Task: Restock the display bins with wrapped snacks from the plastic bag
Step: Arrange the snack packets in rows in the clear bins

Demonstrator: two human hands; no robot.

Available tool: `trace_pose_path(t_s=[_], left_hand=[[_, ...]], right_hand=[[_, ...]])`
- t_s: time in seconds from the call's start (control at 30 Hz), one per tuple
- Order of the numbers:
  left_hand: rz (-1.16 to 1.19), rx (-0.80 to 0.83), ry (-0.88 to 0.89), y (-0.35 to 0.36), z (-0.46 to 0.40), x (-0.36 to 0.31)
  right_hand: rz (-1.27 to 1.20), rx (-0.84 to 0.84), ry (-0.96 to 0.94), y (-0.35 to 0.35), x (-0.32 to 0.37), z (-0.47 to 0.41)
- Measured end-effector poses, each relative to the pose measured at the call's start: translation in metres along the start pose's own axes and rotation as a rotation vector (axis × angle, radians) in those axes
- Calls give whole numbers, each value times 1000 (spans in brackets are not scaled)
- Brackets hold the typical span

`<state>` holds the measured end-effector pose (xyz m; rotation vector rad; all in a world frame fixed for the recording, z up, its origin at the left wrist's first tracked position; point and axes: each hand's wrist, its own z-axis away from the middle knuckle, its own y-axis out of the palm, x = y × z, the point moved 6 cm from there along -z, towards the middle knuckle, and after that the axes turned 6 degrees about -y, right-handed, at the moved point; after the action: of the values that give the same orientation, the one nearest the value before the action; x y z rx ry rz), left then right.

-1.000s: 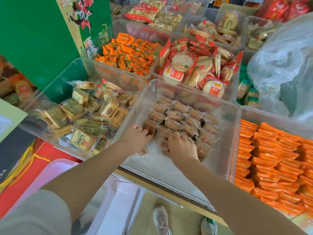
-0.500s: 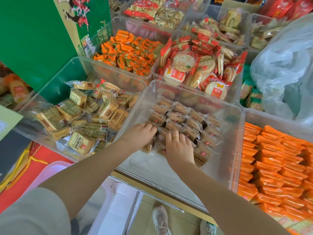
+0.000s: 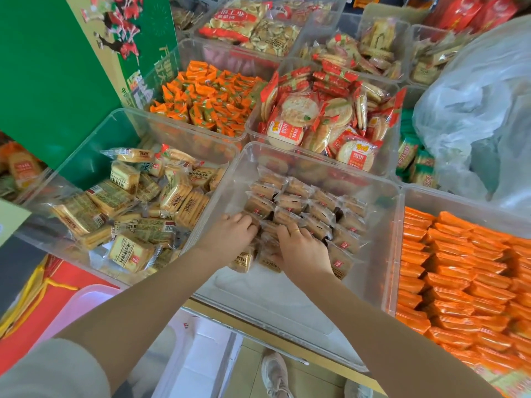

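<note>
Both hands, left [image 3: 230, 234] and right [image 3: 301, 248], are working in the middle bin [image 3: 287, 305], each grip curling around brown snacks [image 3: 290, 202] at the near rows, seemingly lining them up, while the bag [image 3: 474, 116] is sitting far right.

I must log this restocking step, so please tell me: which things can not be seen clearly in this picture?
Head view only:
- Fingertips of the left hand and right hand: buried among the small clear-wrapped brown snacks.
- Contents of the translucent white plastic bag: hidden by its cloudy film.
- Print on the snack wrappers: too small.
- Clear plastic bin of flat orange packets: cut off by the right edge.
</note>
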<state>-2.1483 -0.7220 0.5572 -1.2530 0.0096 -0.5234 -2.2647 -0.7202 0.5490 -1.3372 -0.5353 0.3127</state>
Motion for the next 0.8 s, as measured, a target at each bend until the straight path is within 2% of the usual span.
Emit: trace_pose_path(t_s=[0.13, 0.17, 0.37, 0.47, 0.53, 0.63, 0.8], left_hand=[[85, -60, -61, -13, 10, -1], [110, -117, -51, -22, 11, -6], [299, -376, 142, -108, -5, -68], [330, -469, 258, -156, -20, -119], [345, -468, 338, -179, -32, -158], [372, -455, 363, -208, -55, -214], [466, -395, 403, -253, -100, -314]], right_hand=[[-132, -39, -11, -16, -13, 14], [-171, -74, -2, -24, -19, 20], [-370, -523, 123, -97, -97, 85], [-384, -663, 234, -125, -162, 131], [-379, -727, 337, -133, -210, 165], [-385, -774, 486, -132, -282, 213], [-401, -721, 635, -122, -392, 277]])
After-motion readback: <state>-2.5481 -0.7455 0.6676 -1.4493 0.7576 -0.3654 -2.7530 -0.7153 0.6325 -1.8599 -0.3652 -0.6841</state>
